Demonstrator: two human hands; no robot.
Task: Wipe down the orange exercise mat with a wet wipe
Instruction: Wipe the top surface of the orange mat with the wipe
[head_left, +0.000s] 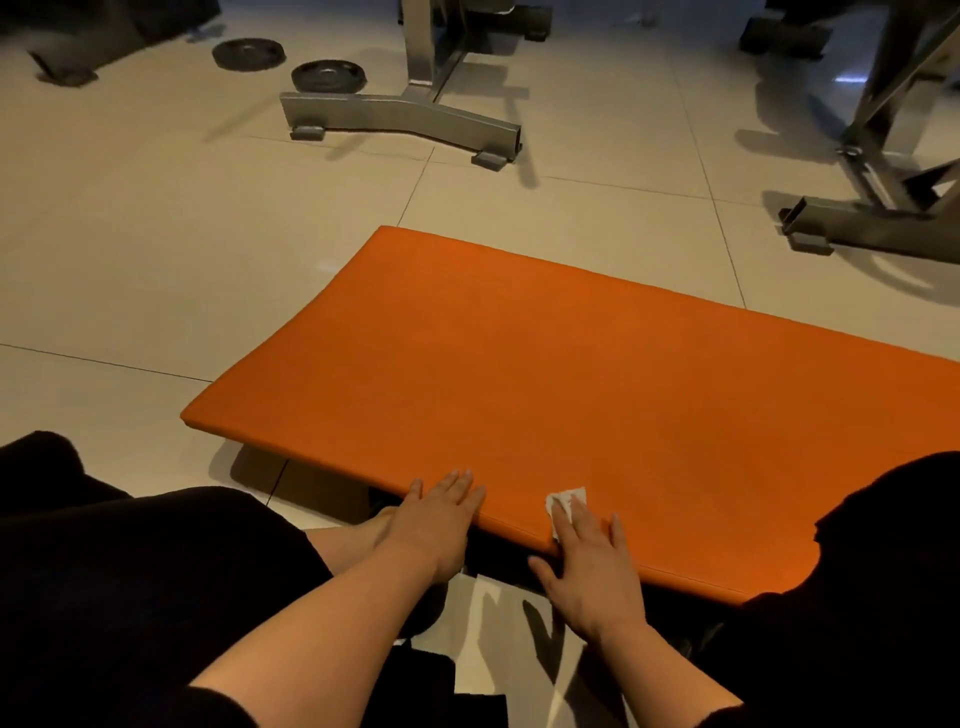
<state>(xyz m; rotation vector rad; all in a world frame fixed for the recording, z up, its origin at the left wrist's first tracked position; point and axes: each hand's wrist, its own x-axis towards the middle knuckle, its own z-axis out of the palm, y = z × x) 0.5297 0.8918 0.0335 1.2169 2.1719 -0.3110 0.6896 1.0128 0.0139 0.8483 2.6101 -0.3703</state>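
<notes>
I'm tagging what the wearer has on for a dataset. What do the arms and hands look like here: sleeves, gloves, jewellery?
Both forearms are bare from the black sleeves near the bottom edge to the fingertips. The left hand and right hand wear no gloves, and no watch, ring or bracelet shows. The nails look short and unpainted, though the picture is slightly blurred. The rest of the clothing in view is black too.

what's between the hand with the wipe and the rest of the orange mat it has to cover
Nothing visible. The right hand presses the wet wipe flat at the near edge of the orange mat, whose surface beyond is bare. The left hand rests flat on that edge, off to the side.
</notes>
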